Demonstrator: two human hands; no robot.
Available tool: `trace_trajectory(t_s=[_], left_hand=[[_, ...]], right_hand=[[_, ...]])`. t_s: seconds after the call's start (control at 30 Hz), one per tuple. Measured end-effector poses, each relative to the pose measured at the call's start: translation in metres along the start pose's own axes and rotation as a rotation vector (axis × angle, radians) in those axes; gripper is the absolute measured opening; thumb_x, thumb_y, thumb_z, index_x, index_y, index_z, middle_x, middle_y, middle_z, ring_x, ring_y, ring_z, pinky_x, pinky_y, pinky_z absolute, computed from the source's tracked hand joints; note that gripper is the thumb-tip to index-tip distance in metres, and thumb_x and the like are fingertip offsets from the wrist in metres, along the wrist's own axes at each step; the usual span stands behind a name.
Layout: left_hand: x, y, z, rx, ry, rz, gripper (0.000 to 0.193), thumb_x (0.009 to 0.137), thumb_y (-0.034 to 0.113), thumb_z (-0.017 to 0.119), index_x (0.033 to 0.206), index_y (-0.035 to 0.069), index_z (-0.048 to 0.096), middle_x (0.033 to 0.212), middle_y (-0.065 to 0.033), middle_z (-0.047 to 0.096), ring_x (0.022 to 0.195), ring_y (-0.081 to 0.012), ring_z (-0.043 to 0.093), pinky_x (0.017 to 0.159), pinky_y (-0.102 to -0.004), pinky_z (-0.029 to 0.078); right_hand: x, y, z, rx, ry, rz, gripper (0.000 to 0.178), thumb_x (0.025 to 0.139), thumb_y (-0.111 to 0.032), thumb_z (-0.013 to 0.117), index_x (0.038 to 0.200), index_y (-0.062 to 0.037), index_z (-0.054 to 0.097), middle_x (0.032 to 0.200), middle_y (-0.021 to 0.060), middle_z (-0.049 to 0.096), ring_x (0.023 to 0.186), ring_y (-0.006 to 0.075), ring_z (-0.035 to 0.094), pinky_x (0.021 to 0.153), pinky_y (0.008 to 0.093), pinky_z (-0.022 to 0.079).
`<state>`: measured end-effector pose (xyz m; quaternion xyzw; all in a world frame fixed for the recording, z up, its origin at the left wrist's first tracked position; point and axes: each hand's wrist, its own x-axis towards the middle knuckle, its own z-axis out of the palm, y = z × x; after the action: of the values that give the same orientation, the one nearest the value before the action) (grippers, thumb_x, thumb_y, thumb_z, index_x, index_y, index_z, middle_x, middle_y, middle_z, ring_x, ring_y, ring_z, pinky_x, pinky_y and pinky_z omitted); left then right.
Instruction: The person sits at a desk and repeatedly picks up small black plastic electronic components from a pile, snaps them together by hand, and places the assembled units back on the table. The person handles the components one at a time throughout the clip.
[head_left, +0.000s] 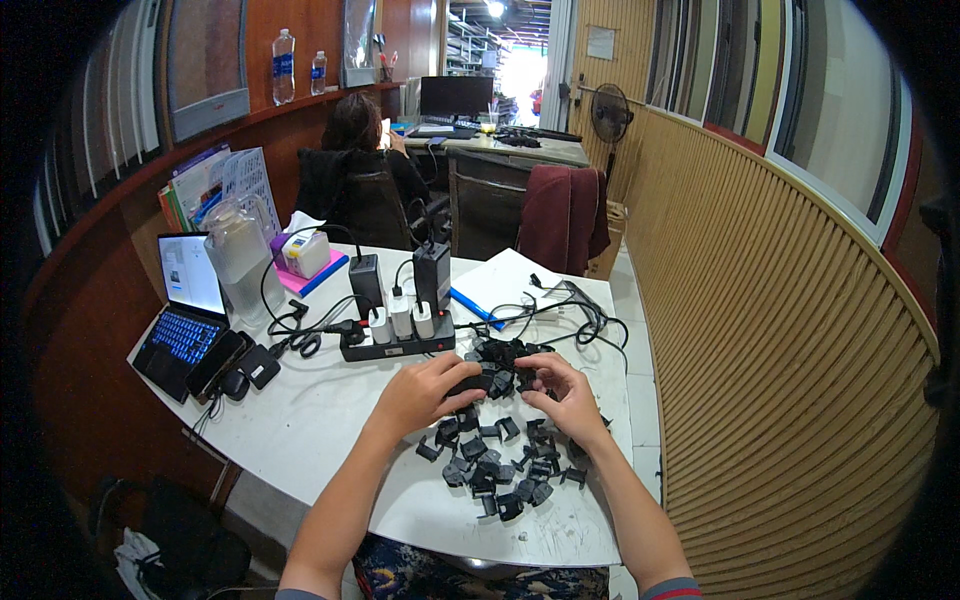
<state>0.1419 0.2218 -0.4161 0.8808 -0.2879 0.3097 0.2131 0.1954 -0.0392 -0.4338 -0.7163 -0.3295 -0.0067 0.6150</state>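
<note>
My left hand (425, 394) curls at the left side of a heap of small black plastic pieces (498, 383), with a dark piece between its fingers and thumb. Facing it, my right hand (566, 398) bends its fingers and thumb around a black piece at the heap's right side. The fingertips partly cover what each hand grips. Between my forearms, several loose black and dark grey plastic clips (482, 468) lie scattered on the white table (420, 500).
Beyond the heap stands a black power strip (400, 346) with chargers and cables. A laptop (185, 315), a water jug (240, 255) and a tissue pack (303, 252) sit at the left. Paper (510, 280) lies behind. A seated person (360, 165) is at another desk.
</note>
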Motion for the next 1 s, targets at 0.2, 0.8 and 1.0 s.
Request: trace_trajectory(t_s=[0.2, 0.8, 1.0], left_hand=[[0.001, 0.001, -0.003, 0.0, 0.03, 0.03, 0.031, 0.094, 0.038, 0.074, 0.111, 0.012, 0.068, 0.094, -0.0078, 0.065, 0.076, -0.0289, 0.07, 0.063, -0.0397, 0.056], [-0.001, -0.001, -0.002, 0.014, 0.001, 0.001, 0.031, 0.095, 0.039, 0.073, 0.11, 0.013, 0.067, 0.093, -0.0072, 0.065, 0.076, -0.0285, 0.07, 0.062, -0.0392, 0.056], [-0.002, 0.001, -0.002, 0.026, -0.032, -0.014, 0.032, 0.095, 0.041, 0.071, 0.111, 0.013, 0.067, 0.095, -0.0069, 0.065, 0.076, -0.0291, 0.07, 0.062, -0.0404, 0.056]], right_hand=[[-0.002, 0.011, 0.008, 0.196, 0.094, 0.12, 0.056, 0.084, 0.009, 0.074, 0.135, -0.0028, 0.056, 0.117, 0.0043, 0.059, 0.094, 0.0073, 0.059, 0.078, 0.0215, 0.05], [-0.002, 0.006, 0.006, 0.278, 0.001, 0.081, 0.03, 0.094, 0.005, 0.068, 0.123, -0.0005, 0.061, 0.114, 0.0093, 0.064, 0.092, 0.015, 0.072, 0.08, 0.0252, 0.054], [-0.001, 0.004, 0.006, 0.388, -0.062, 0.139, 0.023, 0.098, -0.003, 0.068, 0.12, -0.0001, 0.063, 0.115, 0.0083, 0.068, 0.096, 0.0157, 0.069, 0.081, 0.0275, 0.053]])
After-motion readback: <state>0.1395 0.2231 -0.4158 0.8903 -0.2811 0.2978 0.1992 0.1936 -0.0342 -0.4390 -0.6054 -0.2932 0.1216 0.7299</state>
